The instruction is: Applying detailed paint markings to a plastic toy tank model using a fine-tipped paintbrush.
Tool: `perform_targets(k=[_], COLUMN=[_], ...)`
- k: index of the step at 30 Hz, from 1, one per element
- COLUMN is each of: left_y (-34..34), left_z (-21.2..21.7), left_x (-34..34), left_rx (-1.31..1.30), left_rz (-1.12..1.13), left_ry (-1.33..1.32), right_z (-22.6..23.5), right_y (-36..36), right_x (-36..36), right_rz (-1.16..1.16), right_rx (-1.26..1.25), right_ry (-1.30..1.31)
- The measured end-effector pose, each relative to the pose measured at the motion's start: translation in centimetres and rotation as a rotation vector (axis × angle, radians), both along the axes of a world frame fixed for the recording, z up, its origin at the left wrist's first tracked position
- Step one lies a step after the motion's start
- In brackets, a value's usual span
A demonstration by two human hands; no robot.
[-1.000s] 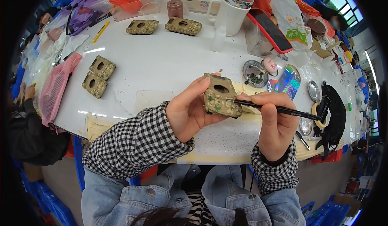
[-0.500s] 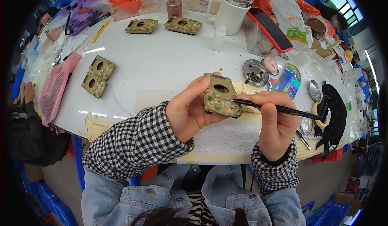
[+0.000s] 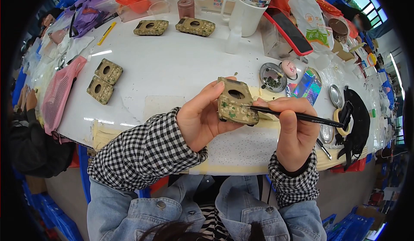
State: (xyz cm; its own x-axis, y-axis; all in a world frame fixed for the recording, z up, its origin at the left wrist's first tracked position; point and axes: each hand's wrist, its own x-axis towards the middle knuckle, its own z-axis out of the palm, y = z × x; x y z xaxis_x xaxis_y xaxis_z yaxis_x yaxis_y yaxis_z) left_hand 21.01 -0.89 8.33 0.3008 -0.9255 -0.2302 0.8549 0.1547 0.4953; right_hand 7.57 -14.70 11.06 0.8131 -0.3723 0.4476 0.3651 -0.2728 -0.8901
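My left hand (image 3: 197, 121) grips a camouflage model tank hull (image 3: 233, 111), tilted up above the table, with a round hole in its top. My right hand (image 3: 297, 133) is closed around slim black tweezers (image 3: 317, 119), and their fine tip touches the hull's top just below the hole. Whether a small part sits between the tips is too small to tell. Beyond my right hand lies a round metal dish (image 3: 273, 78) with small dark green bits in it.
Two similar hulls (image 3: 104, 79) stand at the left, and two more (image 3: 195, 26) at the back. Behind them are a white mug (image 3: 248, 14) and a red-edged phone (image 3: 288, 30). A pink mesh pouch (image 3: 64, 96) lies far left; tape (image 3: 343, 120) and black cloth (image 3: 357, 129) at right.
The tweezers have shifted very slightly to the right and turned a little in my right hand. My left hand and the hull look almost unmoved.
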Motion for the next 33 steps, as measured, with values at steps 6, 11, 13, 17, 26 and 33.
perform_targets(k=[6,11,13,17,26,33], left_y=[-0.01,-0.04,-0.05,-0.05,-0.03,0.01], left_z=[-0.18,-0.09,-0.1,-0.08,-0.01,-0.06], left_x=[-0.01,-0.05,-0.08,-0.09,-0.06,-0.04], left_rx=[-0.007,-0.003,-0.001,0.001,0.012,0.011], left_rz=[0.003,-0.003,-0.002,-0.004,-0.002,0.001], left_ry=[-0.002,-0.002,-0.004,-0.003,0.004,0.006], right_z=[-0.03,0.02,0.03,-0.04,0.04,0.03], right_y=[0.03,-0.03,0.03,0.07,-0.05,0.04], right_x=[0.0,-0.05,-0.01,0.02,-0.04,0.04], right_rz=[0.01,0.022,0.017,0.009,0.0,0.004], right_rx=[0.009,0.003,0.0,0.007,-0.004,0.002], right_ry=[0.003,-0.001,-0.003,-0.011,0.01,0.014])
